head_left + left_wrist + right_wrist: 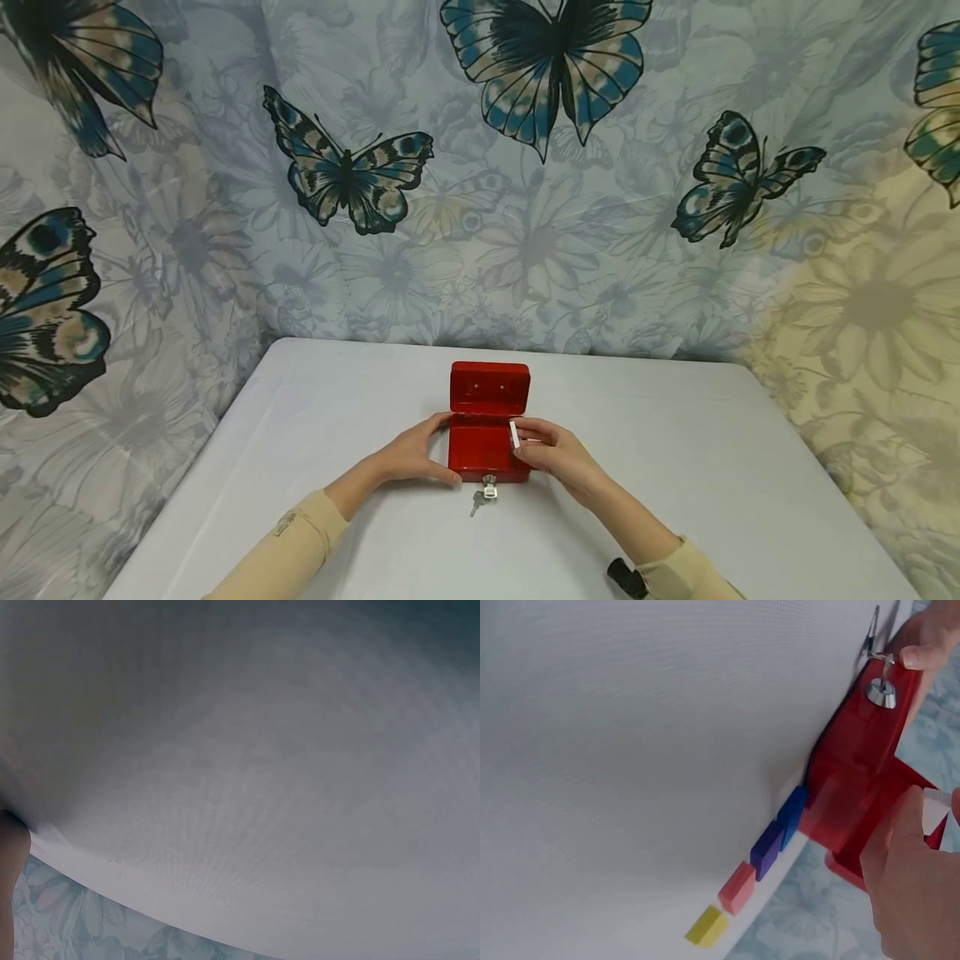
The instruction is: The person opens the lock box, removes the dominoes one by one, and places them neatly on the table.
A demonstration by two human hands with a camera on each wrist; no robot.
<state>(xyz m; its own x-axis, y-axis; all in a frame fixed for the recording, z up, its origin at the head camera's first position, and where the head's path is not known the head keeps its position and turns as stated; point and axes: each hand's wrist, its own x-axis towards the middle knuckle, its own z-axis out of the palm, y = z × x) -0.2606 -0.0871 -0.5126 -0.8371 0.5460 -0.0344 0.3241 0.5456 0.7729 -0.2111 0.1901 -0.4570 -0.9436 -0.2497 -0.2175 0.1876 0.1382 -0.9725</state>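
Observation:
A small red cash box [487,467] stands on the table with its lid [490,387] raised. Keys [477,501] hang from the lock on its front. My left hand [412,454] grips the box's left side, its thumb at the front corner and its fingers toward the back. Between thumb and fingers, my right hand [551,454] pinches a white block [514,434] over the box's right side. In the right wrist view that white block [935,812] is partly hidden by the fingers.
Beside the box, a blue block [791,817], a purple block [766,850], a pink block [737,888] and a yellow block [707,926] form a row on the white table [337,392]. Behind the table hangs butterfly-patterned cloth [525,242]. The left wrist view shows mostly tabletop.

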